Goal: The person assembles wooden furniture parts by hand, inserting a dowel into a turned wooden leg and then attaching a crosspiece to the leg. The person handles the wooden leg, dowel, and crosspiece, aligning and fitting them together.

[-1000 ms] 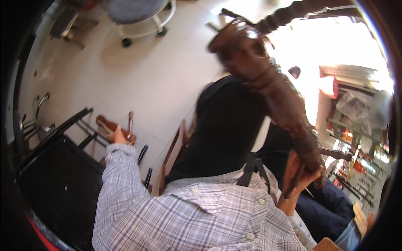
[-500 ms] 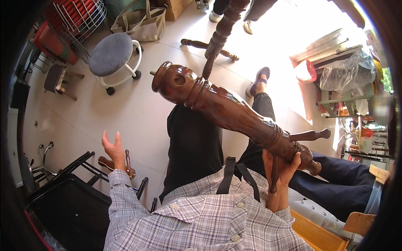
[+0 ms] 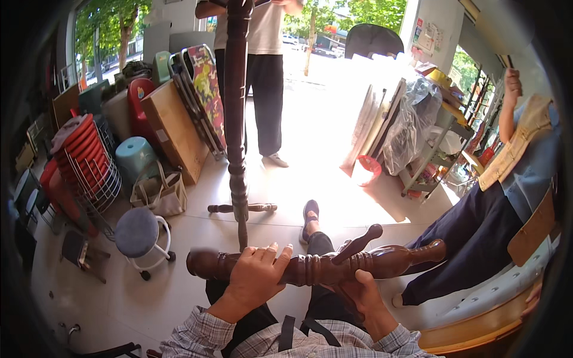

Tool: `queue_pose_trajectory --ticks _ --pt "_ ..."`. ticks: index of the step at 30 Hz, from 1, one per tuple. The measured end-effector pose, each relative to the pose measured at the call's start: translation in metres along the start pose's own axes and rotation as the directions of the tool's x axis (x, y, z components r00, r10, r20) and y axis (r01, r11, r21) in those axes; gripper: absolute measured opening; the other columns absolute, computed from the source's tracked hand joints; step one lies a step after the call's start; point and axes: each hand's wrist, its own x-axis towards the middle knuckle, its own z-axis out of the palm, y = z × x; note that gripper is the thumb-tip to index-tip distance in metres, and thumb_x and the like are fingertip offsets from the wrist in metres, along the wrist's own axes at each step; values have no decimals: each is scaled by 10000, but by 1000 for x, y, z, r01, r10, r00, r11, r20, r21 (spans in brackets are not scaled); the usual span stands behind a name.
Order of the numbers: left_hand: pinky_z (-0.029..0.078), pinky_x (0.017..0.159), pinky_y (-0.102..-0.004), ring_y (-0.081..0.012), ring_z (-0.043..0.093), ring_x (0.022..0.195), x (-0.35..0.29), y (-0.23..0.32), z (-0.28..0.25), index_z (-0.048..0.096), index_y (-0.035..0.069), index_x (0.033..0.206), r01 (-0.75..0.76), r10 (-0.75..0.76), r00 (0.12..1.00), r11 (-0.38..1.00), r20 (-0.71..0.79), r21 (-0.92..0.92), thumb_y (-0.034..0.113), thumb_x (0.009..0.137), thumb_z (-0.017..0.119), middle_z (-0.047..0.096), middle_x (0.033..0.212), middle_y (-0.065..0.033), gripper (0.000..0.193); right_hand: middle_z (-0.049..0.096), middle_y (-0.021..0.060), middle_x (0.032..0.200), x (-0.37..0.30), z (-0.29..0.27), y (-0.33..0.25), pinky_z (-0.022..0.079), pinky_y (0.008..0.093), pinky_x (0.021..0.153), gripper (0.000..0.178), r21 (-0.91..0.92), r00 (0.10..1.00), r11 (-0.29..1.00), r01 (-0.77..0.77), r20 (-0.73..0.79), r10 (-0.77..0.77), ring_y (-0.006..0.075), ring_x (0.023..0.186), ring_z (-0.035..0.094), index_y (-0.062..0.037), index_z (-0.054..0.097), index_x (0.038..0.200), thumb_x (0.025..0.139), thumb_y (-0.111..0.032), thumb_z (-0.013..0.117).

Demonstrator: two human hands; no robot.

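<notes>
The left hand (image 3: pixel 253 280) is wrapped over the top of a dark, turned wooden post (image 3: pixel 310 271), which lies crosswise in front of the body, while the right hand (image 3: pixel 363 295) holds it from below near 1 slanting peg (image 3: pixel 358 243). Beyond it stands a tall, dark turned pole (image 3: pixel 237 107), with a round grey stool (image 3: pixel 137 232) farther left.
</notes>
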Motion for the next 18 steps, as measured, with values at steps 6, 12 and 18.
queue_pose_trajectory --ticks 6,12,18 --pt "529 848 -437 -313 697 931 45 8 -1 688 75 1071 -59 24 950 993 -311 -102 192 618 884 701 953 -102 507 499 126 1428 6 -20 -41 341 435 1233 777 -59 988 987 153 6 -153 268 1407 468 -17 342 1524 854 -179 702" --pt "554 857 -470 -373 703 923 76 11 30 639 62 1159 72 -193 932 928 -307 -365 174 615 892 720 992 -144 610 629 134 1249 20 56 -96 594 363 943 516 -377 974 913 158 -93 -207 247 1126 687 -10 516 1358 918 -181 726" --pt "576 840 -472 -400 722 917 89 -9 78 592 25 1121 113 -406 886 657 -223 -745 224 608 946 723 956 -202 654 598 262 1411 60 21 -90 552 454 1057 594 -220 974 952 212 132 -186 359 1264 644 25 416 1498 985 -162 650"
